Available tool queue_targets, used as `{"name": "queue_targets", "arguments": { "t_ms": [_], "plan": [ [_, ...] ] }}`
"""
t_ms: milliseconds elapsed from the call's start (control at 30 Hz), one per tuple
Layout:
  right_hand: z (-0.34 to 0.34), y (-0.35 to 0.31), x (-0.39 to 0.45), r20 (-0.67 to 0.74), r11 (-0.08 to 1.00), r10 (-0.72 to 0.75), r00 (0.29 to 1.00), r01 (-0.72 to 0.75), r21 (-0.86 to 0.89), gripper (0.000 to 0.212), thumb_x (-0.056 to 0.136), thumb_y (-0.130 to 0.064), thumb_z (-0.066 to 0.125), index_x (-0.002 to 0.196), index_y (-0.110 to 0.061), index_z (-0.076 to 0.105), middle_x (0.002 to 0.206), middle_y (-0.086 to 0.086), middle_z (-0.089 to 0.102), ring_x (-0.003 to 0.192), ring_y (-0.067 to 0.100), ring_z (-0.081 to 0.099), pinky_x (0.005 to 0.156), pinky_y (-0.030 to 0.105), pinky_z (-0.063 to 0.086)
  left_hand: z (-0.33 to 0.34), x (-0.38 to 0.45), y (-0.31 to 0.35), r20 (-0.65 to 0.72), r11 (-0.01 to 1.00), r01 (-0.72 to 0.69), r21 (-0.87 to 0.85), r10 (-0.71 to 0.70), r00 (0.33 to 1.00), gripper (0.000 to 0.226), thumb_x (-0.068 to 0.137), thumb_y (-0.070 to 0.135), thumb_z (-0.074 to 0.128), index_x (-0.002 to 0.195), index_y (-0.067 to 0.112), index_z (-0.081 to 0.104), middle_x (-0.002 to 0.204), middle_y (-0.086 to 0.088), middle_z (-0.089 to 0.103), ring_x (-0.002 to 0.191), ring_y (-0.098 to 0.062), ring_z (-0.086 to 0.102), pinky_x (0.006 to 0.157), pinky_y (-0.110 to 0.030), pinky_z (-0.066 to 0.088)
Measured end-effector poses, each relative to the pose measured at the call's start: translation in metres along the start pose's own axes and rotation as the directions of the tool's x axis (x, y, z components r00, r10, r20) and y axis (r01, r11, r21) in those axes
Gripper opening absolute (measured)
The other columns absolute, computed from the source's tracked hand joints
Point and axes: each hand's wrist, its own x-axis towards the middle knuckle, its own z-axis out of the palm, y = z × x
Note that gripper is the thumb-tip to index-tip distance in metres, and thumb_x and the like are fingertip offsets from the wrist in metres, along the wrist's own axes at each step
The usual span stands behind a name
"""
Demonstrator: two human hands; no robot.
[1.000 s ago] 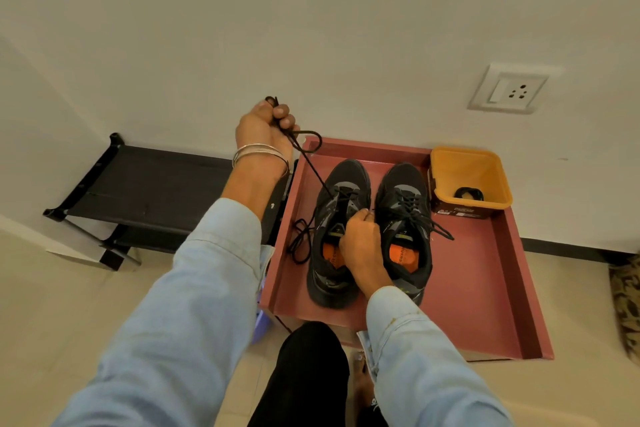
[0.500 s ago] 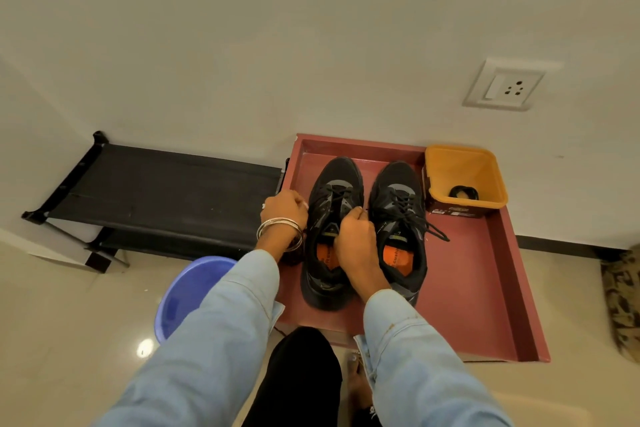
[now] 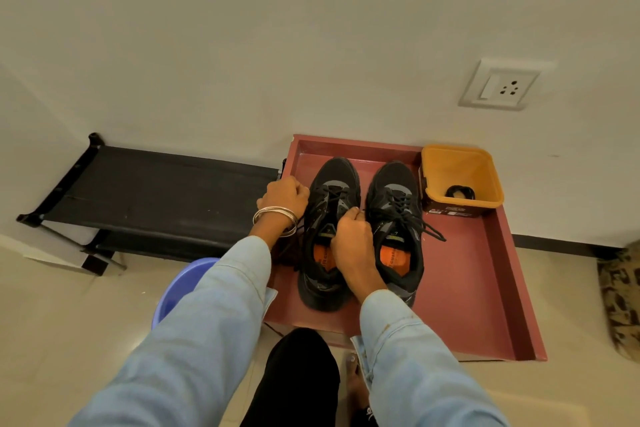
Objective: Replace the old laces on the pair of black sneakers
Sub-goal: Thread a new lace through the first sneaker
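Two black sneakers with orange insoles stand side by side on a red tray (image 3: 467, 288). The left sneaker (image 3: 329, 191) has its lace partly pulled out; the right sneaker (image 3: 394, 204) is fully laced with loose ends. My left hand (image 3: 285, 196), bangles on the wrist, is curled at the left sneaker's left side on the black lace (image 3: 289, 255), whose slack lies in a heap on the tray below the wrist. My right hand (image 3: 351, 236) sits over the left sneaker's tongue and pinches the lace near the eyelets.
A yellow tub (image 3: 460, 177) with a coiled black lace (image 3: 460, 191) inside stands at the tray's back right corner. A black rack (image 3: 149, 198) stands to the left, a blue basin (image 3: 180, 284) under my left arm, a wall socket (image 3: 500, 87) above.
My left hand has come down from high against the wall, where it pulled the lace taut, to the left sneaker's side. The lace has gone slack. My right hand stayed on the tongue.
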Motion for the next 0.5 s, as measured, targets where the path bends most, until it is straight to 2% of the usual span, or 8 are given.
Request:
{"name": "queue_targets", "arguments": {
  "t_ms": [67,133,233,300,333,400,433,500],
  "plan": [
    [0.000,0.000,0.000,-0.009,1.000,0.002,1.000,-0.002,-0.024,0.064,0.095,-0.005,0.050,0.146,0.011,0.015,0.148,0.030,0.030,0.136,0.036,0.034,0.115,0.036,0.029,-0.005,0.002,0.004,0.005,0.998,0.013,-0.065,-0.013,1.000,0.018,0.088,0.020,0.055,0.073,0.019,0.064,0.089,-0.005,0.069,0.083,-0.029,0.064,0.088,-0.047,0.050],
    [-0.002,-0.002,-0.002,0.004,0.999,0.002,1.000,-0.001,-0.051,0.065,0.095,-0.006,0.051,0.145,0.012,0.014,0.147,0.031,0.030,0.136,0.037,0.034,0.115,0.036,0.029,-0.016,-0.001,0.010,0.007,0.986,0.011,-0.169,-0.010,1.000,0.011,0.086,0.017,0.061,0.077,0.017,0.067,0.082,-0.002,0.068,0.081,-0.021,0.064,0.087,-0.036,0.051],
    [-0.007,-0.003,-0.002,0.046,0.998,0.009,0.999,-0.006,-0.066,0.067,0.094,-0.008,0.052,0.144,0.013,0.014,0.146,0.032,0.029,0.136,0.039,0.033,0.114,0.038,0.029,-0.037,-0.012,0.024,0.034,0.918,0.009,-0.397,0.005,0.999,0.008,0.087,0.011,0.063,0.081,0.009,0.069,0.067,-0.002,0.064,0.061,-0.012,0.058,0.069,-0.024,0.049],
    [-0.016,-0.004,-0.001,0.090,0.999,-0.010,0.996,0.013,-0.034,0.061,0.093,-0.012,0.054,0.141,0.012,0.025,0.141,0.030,0.038,0.131,0.040,0.039,0.109,0.039,0.034,-0.054,-0.023,0.037,0.097,0.811,0.042,-0.584,0.018,0.995,0.013,0.090,0.005,0.058,0.081,0.003,0.067,0.067,-0.009,0.062,0.054,-0.015,0.056,0.054,-0.020,0.050],
    [-0.025,-0.005,-0.001,0.074,0.999,-0.041,0.996,0.039,0.030,0.052,0.093,-0.014,0.055,0.135,0.010,0.036,0.133,0.027,0.047,0.124,0.040,0.045,0.102,0.040,0.040,-0.062,-0.027,0.043,0.136,0.750,0.073,-0.657,0.022,0.990,0.014,0.092,0.003,0.055,0.085,0.000,0.067,0.070,-0.011,0.063,0.054,-0.016,0.058,0.050,-0.019,0.051],
    [-0.044,-0.008,-0.002,-0.005,0.949,-0.090,0.996,0.087,0.305,0.037,0.093,-0.015,0.057,0.126,0.001,0.051,0.118,0.019,0.060,0.113,0.036,0.056,0.092,0.041,0.047,-0.076,-0.036,0.055,0.207,0.678,0.136,-0.722,0.024,0.978,0.015,0.094,0.002,0.051,0.097,-0.001,0.065,0.079,-0.013,0.067,0.063,-0.019,0.065,0.056,-0.022,0.057],
    [-0.056,-0.012,-0.005,-0.010,0.872,-0.100,0.995,0.092,0.481,0.036,0.093,-0.013,0.057,0.128,-0.003,0.054,0.118,0.015,0.063,0.114,0.031,0.058,0.095,0.038,0.048,-0.081,-0.039,0.059,0.242,0.653,0.162,-0.740,0.034,0.970,0.017,0.094,0.001,0.050,0.102,0.000,0.065,0.086,-0.014,0.068,0.072,-0.021,0.069,0.063,-0.026,0.059],
    [-0.080,-0.024,-0.014,0.052,0.570,-0.161,0.986,0.050,0.820,0.029,0.093,-0.007,0.056,0.122,-0.007,0.062,0.118,0.009,0.066,0.114,0.019,0.059,0.097,0.029,0.048,-0.085,-0.044,0.066,0.299,0.569,0.214,-0.794,0.059,0.952,0.021,0.093,-0.003,0.047,0.106,0.000,0.063,0.098,-0.018,0.068,0.088,-0.028,0.070,0.075,-0.034,0.059]
  ]
}}
